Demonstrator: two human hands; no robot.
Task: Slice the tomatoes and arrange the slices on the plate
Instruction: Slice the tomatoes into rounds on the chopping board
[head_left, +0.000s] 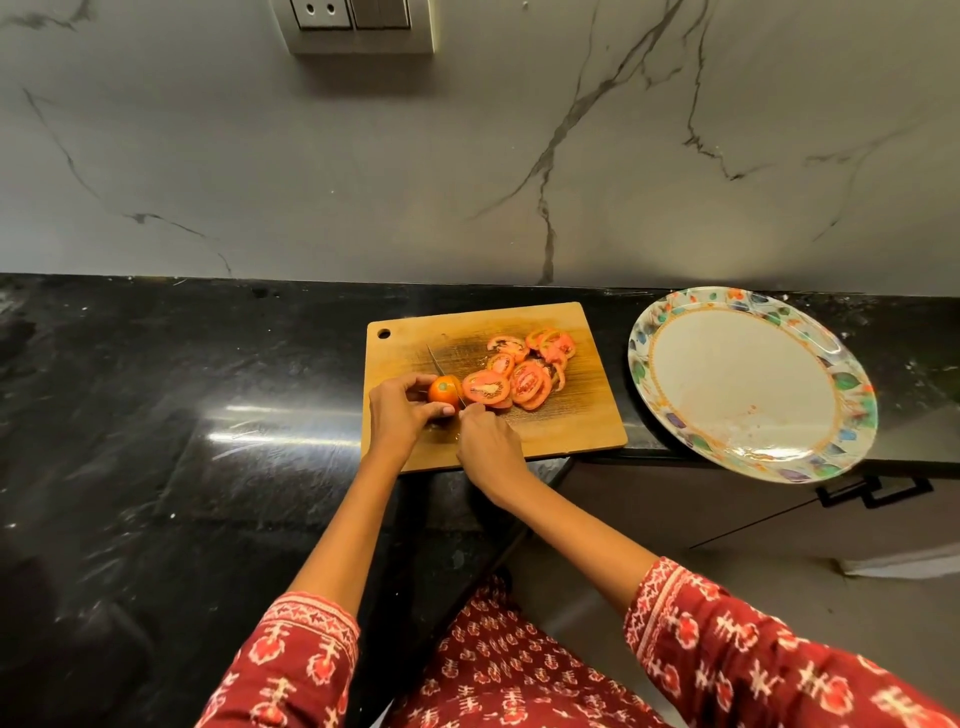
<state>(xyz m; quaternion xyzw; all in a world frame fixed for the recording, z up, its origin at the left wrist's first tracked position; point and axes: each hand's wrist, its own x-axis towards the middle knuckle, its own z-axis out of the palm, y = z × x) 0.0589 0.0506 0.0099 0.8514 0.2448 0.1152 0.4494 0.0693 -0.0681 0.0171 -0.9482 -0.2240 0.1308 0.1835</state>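
A wooden cutting board (571, 431) lies on the black counter. My left hand (397, 413) holds the uncut stem end of a tomato (443, 389) against the board, fingers curled round it. My right hand (485, 447) grips the handle of a knife (439, 366), whose blade crosses the tomato's cut face. Several tomato slices (527, 382) lie spread to the right of the blade. A large plate (748, 384) with a floral rim sits to the right of the board, with no slices on it.
The black counter (182, 415) stretches wide to the left. The plate overhangs the counter's front edge above a cabinet with a black handle (872, 491). A marble wall with a socket panel (361, 26) rises behind.
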